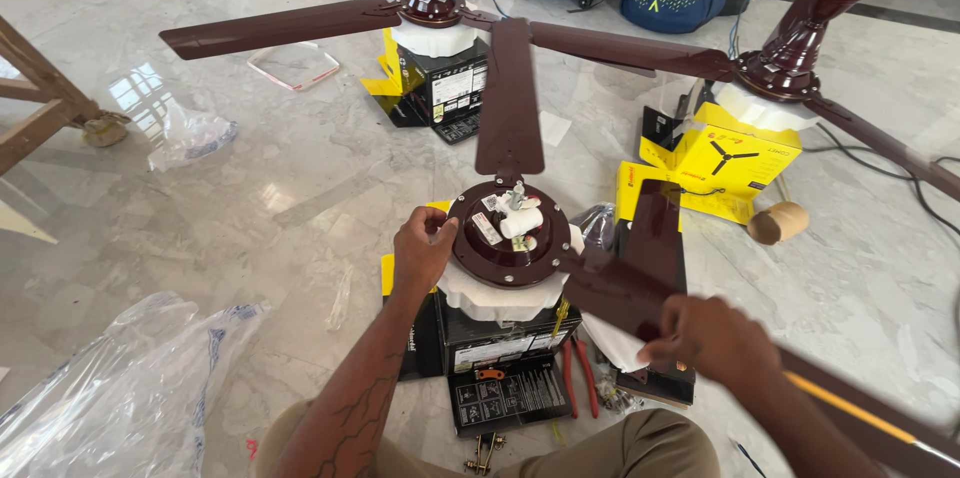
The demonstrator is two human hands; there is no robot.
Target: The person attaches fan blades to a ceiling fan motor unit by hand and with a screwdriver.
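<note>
My left hand (423, 250) grips the rim of the maroon fan motor (508, 235) at its 9 o'clock edge, fingers curled over it. The motor sits on a white foam block (500, 304) on top of a black box (500, 348), dead centre in front of me. One blade (508, 103) is on the motor, pointing to 12 o'clock. My right hand (712, 340) at 4 o'clock from the motor is closed on a loose maroon blade (640, 268), blurred, its inner end near the motor at 3 o'clock. Red-handled pliers (578, 373) lie on the floor at 6 o'clock, between the box and my knee. Two more assembled fans (432, 6) (790, 63) stand at 11 and 2 o'clock on boxes. Clear plastic wrap (120, 388) lies at 8 o'clock.
</note>
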